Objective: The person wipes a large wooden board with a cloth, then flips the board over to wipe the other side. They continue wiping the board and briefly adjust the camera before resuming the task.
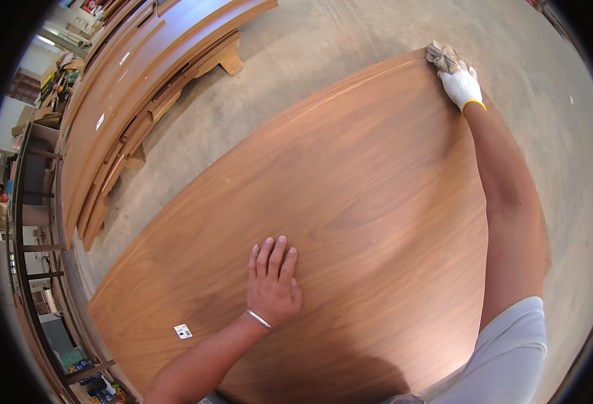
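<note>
Gloved right hand [461, 86] presses rag [442, 56] on wooden panel [350, 202].

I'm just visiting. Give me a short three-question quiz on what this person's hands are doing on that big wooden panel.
1. True or false: the left hand lies flat on the wooden panel.
2. What does the gloved right hand press against the panel's far corner? A) cloth B) hammer C) brush
3. Fill in: the left wrist wears a thin ___.

Key: 1 true; 2 A, a crumpled cloth; 3 bracelet.
</note>
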A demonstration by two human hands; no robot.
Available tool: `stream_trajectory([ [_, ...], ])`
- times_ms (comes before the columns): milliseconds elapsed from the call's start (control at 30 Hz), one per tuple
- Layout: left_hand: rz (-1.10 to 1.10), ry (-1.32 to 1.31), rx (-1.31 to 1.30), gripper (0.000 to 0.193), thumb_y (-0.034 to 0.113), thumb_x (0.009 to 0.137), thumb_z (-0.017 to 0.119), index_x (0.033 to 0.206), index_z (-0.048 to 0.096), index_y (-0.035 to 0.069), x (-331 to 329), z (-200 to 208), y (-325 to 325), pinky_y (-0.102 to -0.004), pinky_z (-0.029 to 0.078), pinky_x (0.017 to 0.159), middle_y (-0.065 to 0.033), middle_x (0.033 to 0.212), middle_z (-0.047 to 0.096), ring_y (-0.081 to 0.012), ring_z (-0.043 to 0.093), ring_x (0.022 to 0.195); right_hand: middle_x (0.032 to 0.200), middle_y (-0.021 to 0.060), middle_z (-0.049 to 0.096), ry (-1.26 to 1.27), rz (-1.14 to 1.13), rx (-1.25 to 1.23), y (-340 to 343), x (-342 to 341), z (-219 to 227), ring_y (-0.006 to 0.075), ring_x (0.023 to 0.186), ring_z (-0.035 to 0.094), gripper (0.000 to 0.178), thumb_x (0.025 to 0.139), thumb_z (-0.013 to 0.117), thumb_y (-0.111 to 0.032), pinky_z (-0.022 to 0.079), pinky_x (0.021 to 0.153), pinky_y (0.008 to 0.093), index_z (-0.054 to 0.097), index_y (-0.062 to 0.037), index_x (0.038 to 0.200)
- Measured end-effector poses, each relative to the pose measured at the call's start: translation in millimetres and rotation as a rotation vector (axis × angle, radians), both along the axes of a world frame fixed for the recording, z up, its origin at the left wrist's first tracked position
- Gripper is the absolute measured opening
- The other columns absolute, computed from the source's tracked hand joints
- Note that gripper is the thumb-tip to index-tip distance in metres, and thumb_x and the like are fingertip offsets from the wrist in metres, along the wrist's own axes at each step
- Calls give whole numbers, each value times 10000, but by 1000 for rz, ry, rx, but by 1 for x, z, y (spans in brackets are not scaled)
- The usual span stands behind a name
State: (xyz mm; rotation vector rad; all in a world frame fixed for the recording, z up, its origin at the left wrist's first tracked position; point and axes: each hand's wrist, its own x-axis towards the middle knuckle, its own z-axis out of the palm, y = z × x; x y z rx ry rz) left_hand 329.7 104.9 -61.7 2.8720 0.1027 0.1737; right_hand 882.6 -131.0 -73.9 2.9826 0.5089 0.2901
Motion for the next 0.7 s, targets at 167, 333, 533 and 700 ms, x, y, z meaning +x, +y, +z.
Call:
stream_trajectory([
  [167, 22, 31, 39, 639, 99, 768, 547, 1393, 499, -30, -7, 5, 6, -640, 266, 1192, -257, 1532, 422, -463, 363, 1433, 1480, 103, 564, 92, 556, 359, 109, -103, 10, 321, 1387, 468, 521, 989, 542, -332, 372, 1184, 423, 516, -205, 1494],
  [333, -14, 15, -4, 629, 82, 775, 541, 1391, 497, -38, -3, 2, 2, -646, 263, 1192, -262, 1536, 415, -468, 356, 1436, 1258, 65, 692, -207, 1055, 360, 162, -178, -1, 222, 1233, 593, 369, 941, 538, -297, 387, 1119, 382, 677, -161, 1255],
  [533, -28, -7, -6, 622, 78, 782, 536, 1392, 497, -36, 5, 1, -4, -647, 261, 1192, -260, 1540, 412, -470, 355, 1437, 1415, -7, 629, -158, 397, 19, 74, -26, 12, 221, 1324, 539, 374, 1055, 430, -270, 311, 1131, 519, 639, -293, 1364],
  [700, 0, 5, 4, 624, 93, 784, 542, 1394, 499, -31, -3, 0, 1, -645, 258, 1194, -252, 1539, 418, -465, 358, 1437, 1470, 53, 579, -61, 541, 7, 144, -108, -2, 248, 1433, 428, 439, 1024, 442, -382, 258, 1182, 514, 574, -264, 1426],
])
